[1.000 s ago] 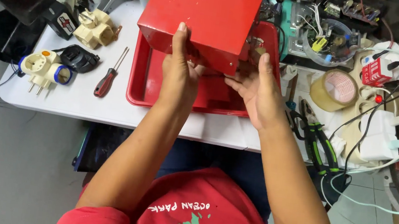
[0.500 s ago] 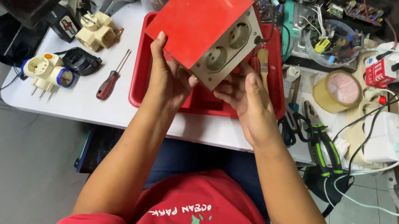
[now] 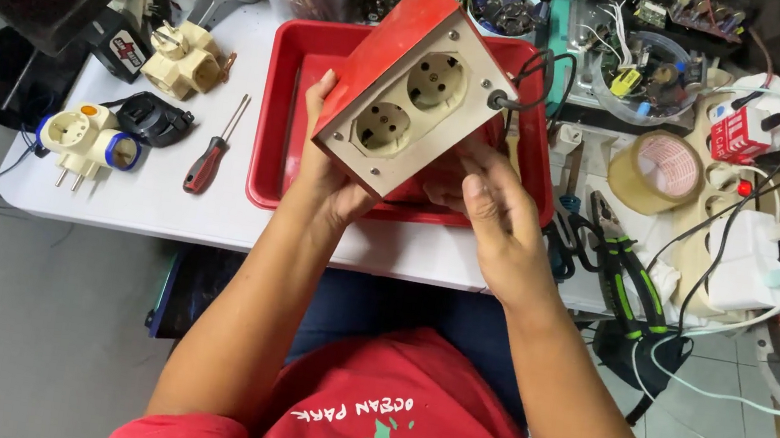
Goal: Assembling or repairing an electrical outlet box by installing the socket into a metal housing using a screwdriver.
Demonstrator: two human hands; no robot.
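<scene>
Both hands are gripping a red socket box (image 3: 417,92) — the left hand (image 3: 330,181) is clasping its red side, the right hand (image 3: 500,219) is supporting its lower edge. Its beige face with two round outlets is tilting up toward the camera, above a red tray (image 3: 278,114) on the white table (image 3: 161,204). Left of the tray, a red-handled screwdriver (image 3: 211,150) is lying — farther back, beige plug adapters (image 3: 182,59).

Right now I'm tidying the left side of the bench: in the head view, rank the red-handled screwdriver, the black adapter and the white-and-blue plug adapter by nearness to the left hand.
1. red-handled screwdriver, just left of the left hand.
2. black adapter, further left.
3. white-and-blue plug adapter, near the table's left edge.
</scene>
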